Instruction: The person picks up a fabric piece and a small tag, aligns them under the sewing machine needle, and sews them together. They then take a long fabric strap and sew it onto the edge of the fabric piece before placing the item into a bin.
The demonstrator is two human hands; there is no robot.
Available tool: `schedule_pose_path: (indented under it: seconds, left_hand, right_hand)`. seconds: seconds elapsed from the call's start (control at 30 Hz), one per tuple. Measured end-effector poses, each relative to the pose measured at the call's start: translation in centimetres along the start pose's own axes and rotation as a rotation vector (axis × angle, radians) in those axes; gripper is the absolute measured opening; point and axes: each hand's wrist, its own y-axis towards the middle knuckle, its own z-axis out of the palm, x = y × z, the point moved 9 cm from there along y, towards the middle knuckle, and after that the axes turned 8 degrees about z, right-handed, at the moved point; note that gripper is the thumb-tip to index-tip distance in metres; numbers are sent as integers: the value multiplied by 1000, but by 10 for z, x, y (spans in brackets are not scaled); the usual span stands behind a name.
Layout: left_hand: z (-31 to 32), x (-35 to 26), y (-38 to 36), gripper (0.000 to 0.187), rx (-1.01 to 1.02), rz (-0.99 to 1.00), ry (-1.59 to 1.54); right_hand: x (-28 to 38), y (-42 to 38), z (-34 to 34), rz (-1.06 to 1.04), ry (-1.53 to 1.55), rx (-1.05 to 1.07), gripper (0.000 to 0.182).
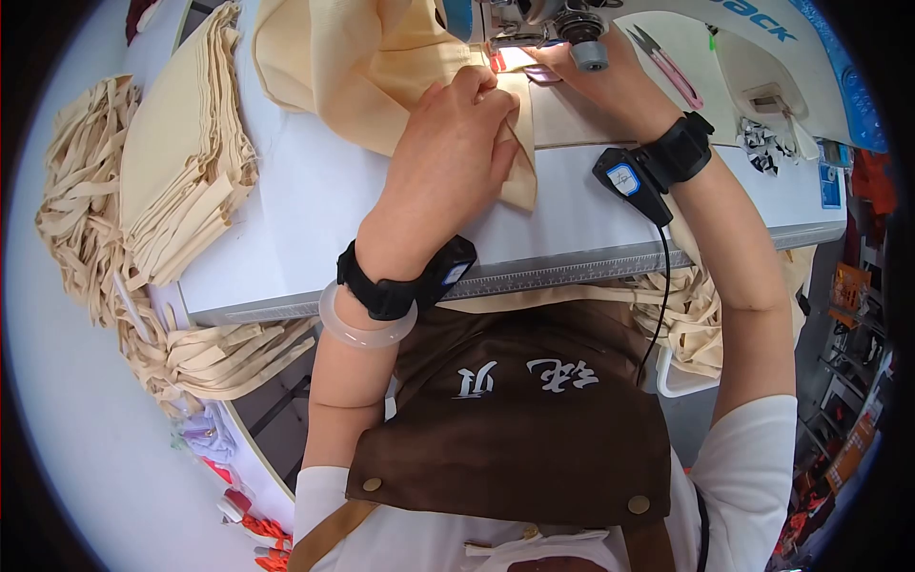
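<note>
Cream fabric [381, 71] lies bunched on the white sewing table, its right part under the lit needle area of the sewing machine [534, 19]. My left hand [453, 143] is closed on the fabric's edge just in front of the presser foot, with a flap hanging below the fingers. Beside the needle, on the right, is my right hand [610, 81]; its fingertips are partly hidden behind the machine head, so their hold cannot be made out. A small red piece [497, 62] shows by the foot.
A stack of cream fabric pieces [186, 153] and bundled strips [81, 181] lie on the left. Pink-handled snips [677, 76] rest at the right, near small black-and-white scraps [765, 145]. A ruler edge [534, 275] runs along the table front; a cable hangs from the right wrist device.
</note>
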Motion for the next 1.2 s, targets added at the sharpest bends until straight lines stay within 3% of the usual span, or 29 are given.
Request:
schedule_pose_path:
  seconds: [0.03,0.13,0.33,0.43,0.53,0.63,0.73,0.83,0.9,1.0,1.2]
  left_hand:
    - [-1,1,2,32,6,-2,0]
    - [-1,5,6,31,20,-7,-5]
    - [-3,7,7,25,-21,-17,-47]
    - [-4,12,7,16,-86,-27,-125]
    - [-3,23,6,13,-79,-53,-191]
    - [-5,36,9,12,-23,-82,-203]
    - [-10,33,13,10,-44,-32,-67]
    - [-12,25,19,11,-36,75,190]
    - [-12,24,22,11,27,113,381]
    - [-13,37,20,8,67,75,378]
    - [-52,40,-6,7,-78,-61,300]
  right_hand:
    - [-1,1,0,7,-2,-11,27]
    - [-2,0,-12,134,387,-11,26]
    - [2,3,-15,14,500,-92,31]
    - [-4,3,-6,86,279,33,33]
    - [-16,0,14,179,-193,256,42]
    - [-22,-9,-12,369,5,90,43]
    - [12,-33,-37,11,-214,-53,44]
    - [51,-64,-68,-204,-91,-194,42]
    - [60,-78,-68,-176,-13,-127,44]
    - [75,-95,-65,-203,29,-98,46]
    - [95,-106,-43,-204,46,-90,49]
